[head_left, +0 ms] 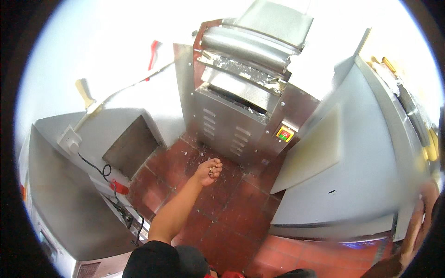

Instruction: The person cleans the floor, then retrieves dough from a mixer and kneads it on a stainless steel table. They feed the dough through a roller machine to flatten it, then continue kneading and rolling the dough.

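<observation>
My left hand [209, 172] is held over the tiled floor, in front of a steel dough roller machine [236, 134]. Its fingers are curled in, and a small pale bit shows among them that I cannot make out. Pale dough-like residue clings below the machine's metal roller [245, 48], and a red and green switch [284, 134] sits on its front. At the far right rim my right hand [429, 199] is blurred and partly cut off, beside the edge of a grey-white worktable. Its fingers cannot be read.
A pale board [315, 148] leans against the worktable's side [366, 129]. Yellow-handled tools [432, 143] lie along its top. On the left stand a steel appliance [69, 199], a wall socket [69, 139] and a black cable [95, 167]. Pale scraps dot the red tiles [232, 217].
</observation>
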The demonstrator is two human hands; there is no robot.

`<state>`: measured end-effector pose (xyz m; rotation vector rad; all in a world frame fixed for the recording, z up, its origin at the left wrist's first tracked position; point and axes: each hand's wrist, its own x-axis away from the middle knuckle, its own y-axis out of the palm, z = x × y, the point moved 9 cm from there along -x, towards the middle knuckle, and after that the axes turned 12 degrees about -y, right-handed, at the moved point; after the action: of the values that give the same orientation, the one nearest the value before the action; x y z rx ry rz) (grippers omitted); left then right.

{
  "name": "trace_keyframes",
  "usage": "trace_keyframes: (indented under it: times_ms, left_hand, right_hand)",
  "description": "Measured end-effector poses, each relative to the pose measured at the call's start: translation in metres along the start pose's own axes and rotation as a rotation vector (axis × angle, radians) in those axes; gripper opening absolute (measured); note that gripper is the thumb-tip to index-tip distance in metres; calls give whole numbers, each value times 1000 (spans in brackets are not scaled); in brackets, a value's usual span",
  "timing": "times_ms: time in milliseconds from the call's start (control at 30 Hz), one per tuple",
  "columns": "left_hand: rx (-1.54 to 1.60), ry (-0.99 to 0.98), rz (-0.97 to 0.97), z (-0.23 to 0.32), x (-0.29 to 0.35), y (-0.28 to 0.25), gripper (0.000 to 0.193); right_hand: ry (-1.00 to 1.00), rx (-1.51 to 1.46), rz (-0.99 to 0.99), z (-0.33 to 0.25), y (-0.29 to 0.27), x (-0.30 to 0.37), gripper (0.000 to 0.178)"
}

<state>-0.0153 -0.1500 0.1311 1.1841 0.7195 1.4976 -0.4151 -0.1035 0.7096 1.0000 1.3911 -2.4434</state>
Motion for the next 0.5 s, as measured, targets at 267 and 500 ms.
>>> trace_keyframes:
  times_ms: [267,500]
  left_hand:
    - [-216,85,-74,11,0,85,15]
    - [-247,152,47,-25,14,98,15]
  right_hand:
    - [282,-70,-155,51,16,68,49]
    - [49,-121,-47,10,8,-3,21]
